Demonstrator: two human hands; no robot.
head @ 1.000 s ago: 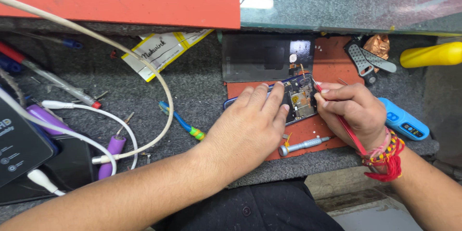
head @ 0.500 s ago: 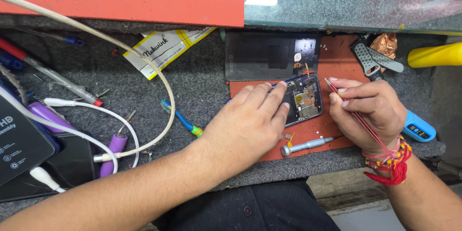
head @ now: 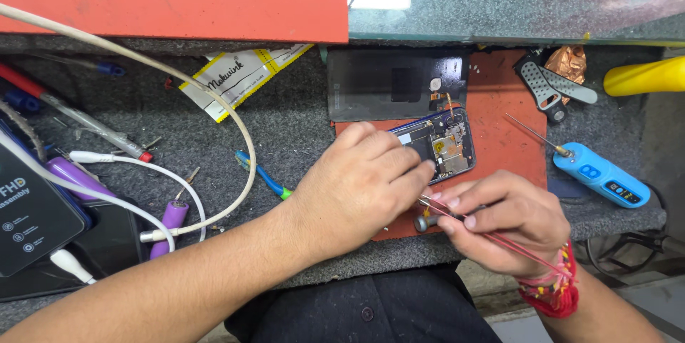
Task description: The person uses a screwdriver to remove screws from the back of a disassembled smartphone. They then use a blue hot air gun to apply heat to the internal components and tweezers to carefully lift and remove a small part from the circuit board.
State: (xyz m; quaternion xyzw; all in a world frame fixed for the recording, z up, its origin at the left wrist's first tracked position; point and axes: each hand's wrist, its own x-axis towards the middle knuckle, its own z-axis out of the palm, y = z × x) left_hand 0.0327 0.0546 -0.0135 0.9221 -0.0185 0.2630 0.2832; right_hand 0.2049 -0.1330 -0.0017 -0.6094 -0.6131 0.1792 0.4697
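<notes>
An opened dark-blue phone (head: 448, 144) with its circuit board showing lies on a red mat (head: 508, 111). My left hand (head: 360, 186) rests on the phone's lower half and presses it down with the fingers. My right hand (head: 503, 222) is near the table's front edge, below the phone. Its thumb and fingers pinch a small grey screwdriver (head: 422, 223), and the same hand holds a thin red two-pronged tool (head: 499, 241). The phone's dark back cover (head: 389, 86) lies just beyond the phone.
A blue electric screwdriver (head: 601, 175) lies right of the mat, with black tweezers (head: 553, 86), copper foil (head: 567, 61) and a yellow handle (head: 642, 75) behind it. On the left are a white cable (head: 235, 129), purple cells (head: 171, 218), a blue-green tool (head: 262, 175) and a black box (head: 32, 207).
My right hand has moved from beside the phone down to the front edge and closed on the grey screwdriver, uncovering the blue electric screwdriver. My left hand stays on the phone.
</notes>
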